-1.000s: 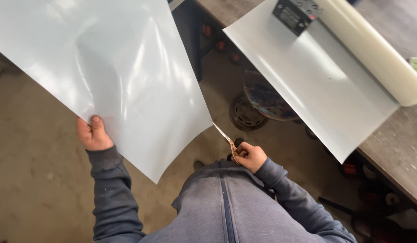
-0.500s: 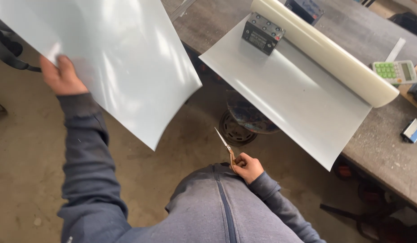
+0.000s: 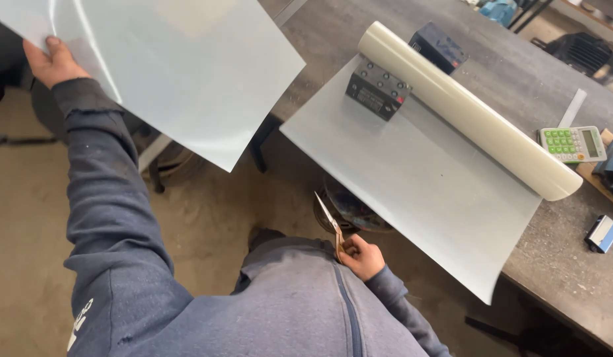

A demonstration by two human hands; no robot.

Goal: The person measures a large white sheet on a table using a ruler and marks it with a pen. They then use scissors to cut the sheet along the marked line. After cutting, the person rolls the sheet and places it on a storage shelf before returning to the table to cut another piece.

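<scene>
While the person stands over a dusty brown floor [image 3: 207, 218], the left hand [image 3: 52, 61] is up at the far left, fingers and thumb pinching the edge of a big pale cut sheet [image 3: 181, 66]. The sheet hangs in the air, held out flat over the floor and the corner of the tabletop [image 3: 518, 73]. Lower down, near the person's grey top, the right hand [image 3: 363, 256] is closed around a pair of scissors [image 3: 331, 221], with the blades pointing up and away.

To the right is the dark, scuffed tabletop. A second pale sheet [image 3: 419, 178] lies on it and hangs over the near edge. It comes off a long cream roll [image 3: 465, 109] that lies slanted across the tabletop. A black block [image 3: 378, 91] sits on the sheet, touching the roll. Farther right are a calculator with green keys [image 3: 571, 143] and a small blue and silver thing [image 3: 603, 233] near the edge.

Since a moment ago, the left hand has carried the cut sheet higher and farther to the left. The right hand with the scissors has stayed low by the body. More of the tabletop can be seen now.
</scene>
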